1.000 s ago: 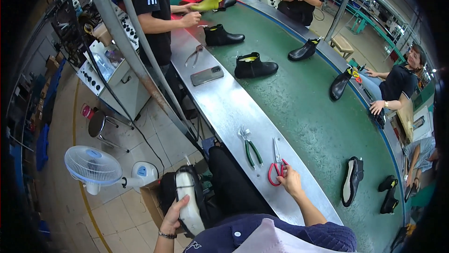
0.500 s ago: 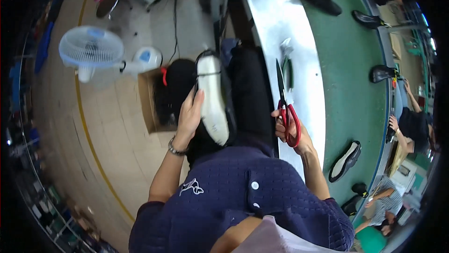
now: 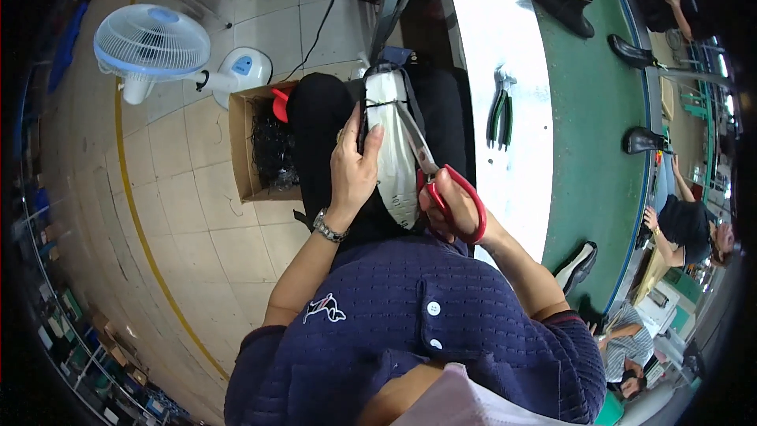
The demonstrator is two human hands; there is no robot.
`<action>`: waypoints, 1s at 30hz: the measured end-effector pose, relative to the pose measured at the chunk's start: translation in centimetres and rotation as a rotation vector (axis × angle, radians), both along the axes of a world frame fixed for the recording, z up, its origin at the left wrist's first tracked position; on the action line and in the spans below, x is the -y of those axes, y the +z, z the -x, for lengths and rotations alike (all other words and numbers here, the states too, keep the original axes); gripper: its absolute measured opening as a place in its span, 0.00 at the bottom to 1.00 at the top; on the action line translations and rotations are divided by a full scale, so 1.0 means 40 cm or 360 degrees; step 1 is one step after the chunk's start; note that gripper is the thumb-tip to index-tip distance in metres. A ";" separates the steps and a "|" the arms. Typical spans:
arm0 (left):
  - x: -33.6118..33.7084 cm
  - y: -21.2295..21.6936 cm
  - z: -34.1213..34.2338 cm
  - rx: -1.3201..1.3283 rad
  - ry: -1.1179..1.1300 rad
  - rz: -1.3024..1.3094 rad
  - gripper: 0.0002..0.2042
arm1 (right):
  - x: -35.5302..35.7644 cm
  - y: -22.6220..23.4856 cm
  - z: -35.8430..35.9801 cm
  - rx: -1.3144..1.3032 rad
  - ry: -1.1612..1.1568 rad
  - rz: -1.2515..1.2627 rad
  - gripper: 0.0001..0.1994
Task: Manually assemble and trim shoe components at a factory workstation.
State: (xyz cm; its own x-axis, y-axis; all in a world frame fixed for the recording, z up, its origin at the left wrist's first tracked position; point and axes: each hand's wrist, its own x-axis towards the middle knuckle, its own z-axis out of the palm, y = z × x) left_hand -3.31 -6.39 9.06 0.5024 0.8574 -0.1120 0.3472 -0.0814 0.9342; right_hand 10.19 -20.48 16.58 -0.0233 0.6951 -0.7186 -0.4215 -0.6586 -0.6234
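Over my lap, my left hand point(image 3: 353, 167) grips an upturned black shoe point(image 3: 391, 162) by its left side, the thumb lying on its whitish underside. A thin black band point(image 3: 385, 103) runs across that underside near its far end. My right hand point(image 3: 453, 207) is closed round the red handles of a pair of scissors point(image 3: 418, 141). The blades point away from me over the right half of the shoe, their tips at the band. Whether the band lies between the blades I cannot tell.
Green-handled pliers point(image 3: 500, 115) lie on the shiny metal bench point(image 3: 524, 182) to my right. Beyond it, a green belt point(image 3: 576, 103) carries several dark shoes. On my left are a cardboard box point(image 3: 243, 142) of black scraps and a fan point(image 3: 152, 41). Co-workers point(image 3: 680, 217) sit at far right.
The scissors have moved left from beside the bench onto the shoe, their tips reaching the black band. My left hand and the shoe have shifted slightly right in view.
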 end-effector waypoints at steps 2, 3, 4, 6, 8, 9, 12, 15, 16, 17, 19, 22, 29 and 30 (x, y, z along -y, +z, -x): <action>-0.007 0.003 -0.008 0.0025 -0.0057 0.0044 0.26 | 0.008 -0.010 0.006 0.0187 -0.0026 -0.0011 0.30; -0.015 -0.007 -0.001 0.0018 -0.0109 0.0077 0.26 | 0.006 -0.010 0.017 0.0216 -0.0068 0.0092 0.31; -0.026 -0.018 -0.002 -0.0048 -0.0167 0.0012 0.25 | 0.005 -0.008 0.017 0.0145 -0.0210 0.0189 0.30; -0.032 -0.003 -0.040 -0.0031 -0.0256 -0.0328 0.23 | 0.020 -0.024 0.013 0.0428 -0.0108 0.0128 0.28; -0.046 0.044 -0.065 -0.0051 -0.0327 -0.0698 0.22 | 0.053 -0.032 -0.004 0.0725 0.0005 -0.0165 0.25; -0.061 0.050 -0.053 -0.0146 -0.0417 -0.0868 0.20 | 0.064 -0.025 -0.005 0.0709 -0.0152 -0.0254 0.26; -0.099 0.085 -0.027 -0.0380 -0.0453 -0.1090 0.13 | 0.105 -0.003 -0.021 0.1025 -0.0269 -0.0185 0.34; -0.134 0.076 -0.048 -0.0384 -0.0532 -0.1673 0.09 | 0.190 -0.040 -0.061 0.1561 -0.0454 0.0124 0.35; -0.133 0.054 -0.052 -0.0251 -0.0489 -0.1505 0.09 | 0.224 -0.056 -0.071 0.1716 -0.0534 0.0256 0.33; -0.114 0.056 -0.055 -0.0139 -0.0453 -0.1325 0.09 | 0.259 -0.075 -0.071 0.1853 -0.0605 0.0397 0.32; -0.091 0.077 -0.047 -0.0140 -0.0409 -0.1278 0.10 | 0.329 -0.152 -0.082 0.1948 -0.0736 0.0576 0.29; -0.153 0.077 -0.052 0.0311 -0.0480 -0.1061 0.10 | 0.409 -0.248 -0.100 0.2061 -0.0819 0.0888 0.25; -0.256 0.293 0.085 0.0601 0.0321 -0.0692 0.14 | 0.473 -0.282 -0.143 0.2110 -0.0678 0.1189 0.20; -0.261 0.275 0.088 0.0608 0.0315 -0.0688 0.14 | 0.484 -0.308 -0.150 0.2215 -0.0664 0.1221 0.17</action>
